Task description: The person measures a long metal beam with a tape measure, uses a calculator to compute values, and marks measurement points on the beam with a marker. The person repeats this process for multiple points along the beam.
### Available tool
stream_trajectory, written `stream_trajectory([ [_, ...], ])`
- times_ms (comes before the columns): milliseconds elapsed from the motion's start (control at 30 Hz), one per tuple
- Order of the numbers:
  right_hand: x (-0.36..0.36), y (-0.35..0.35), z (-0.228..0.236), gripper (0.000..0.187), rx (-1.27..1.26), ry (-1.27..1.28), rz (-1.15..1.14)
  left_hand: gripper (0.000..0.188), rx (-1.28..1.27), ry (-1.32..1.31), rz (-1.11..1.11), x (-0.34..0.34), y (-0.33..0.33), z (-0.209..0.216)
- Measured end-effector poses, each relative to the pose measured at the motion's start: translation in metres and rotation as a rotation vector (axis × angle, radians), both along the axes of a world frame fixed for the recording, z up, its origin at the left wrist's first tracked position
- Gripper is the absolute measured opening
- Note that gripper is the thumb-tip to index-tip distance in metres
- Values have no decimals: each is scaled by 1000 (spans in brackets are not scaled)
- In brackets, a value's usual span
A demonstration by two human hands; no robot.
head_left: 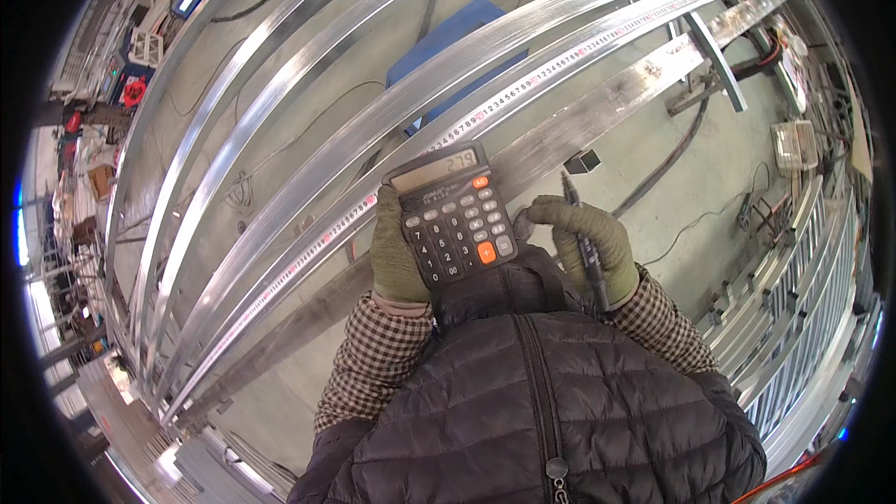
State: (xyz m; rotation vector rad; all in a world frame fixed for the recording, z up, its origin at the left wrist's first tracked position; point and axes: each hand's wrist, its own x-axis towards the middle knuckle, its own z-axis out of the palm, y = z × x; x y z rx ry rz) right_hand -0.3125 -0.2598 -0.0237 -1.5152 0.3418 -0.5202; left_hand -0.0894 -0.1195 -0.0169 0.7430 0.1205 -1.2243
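My left hand [399, 247], in a green knit glove, grips a black calculator [455, 215] by its left side. The calculator faces up, with digits showing on its display and a few orange keys among the dark ones. My right hand [597, 243], gloved the same way, is closed round a black marker pen [590, 261]. The pen stands at a slant, its upper end pointing away from me. The right fingertips are close to the calculator's right edge. Just beyond the calculator runs a long metal bar with a measuring tape [523, 93] along it.
Several long silvery metal profiles [308, 84] cross in front of me, bent by the lens. A blue panel [457, 47] lies beneath them. A short dark square tube [584, 162] sits by the flat bar. Racked metal pieces [784, 289] stand at right; cables trail over the floor.
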Motion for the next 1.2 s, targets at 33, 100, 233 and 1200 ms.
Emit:
stream_trajectory([
  [33,5,-7,5,39,-206,7,26,77,-14,6,15,1,-1,1],
  [100,16,-12,11,35,-436,-64,64,78,-13,-33,62,1,-1,2],
  [233,28,-9,19,29,-559,-25,104,78,-80,-2,111,4,-1,0],
  [1200,48,-83,3,32,-380,-2,170,64,141,-111,462,7,10,-24],
])
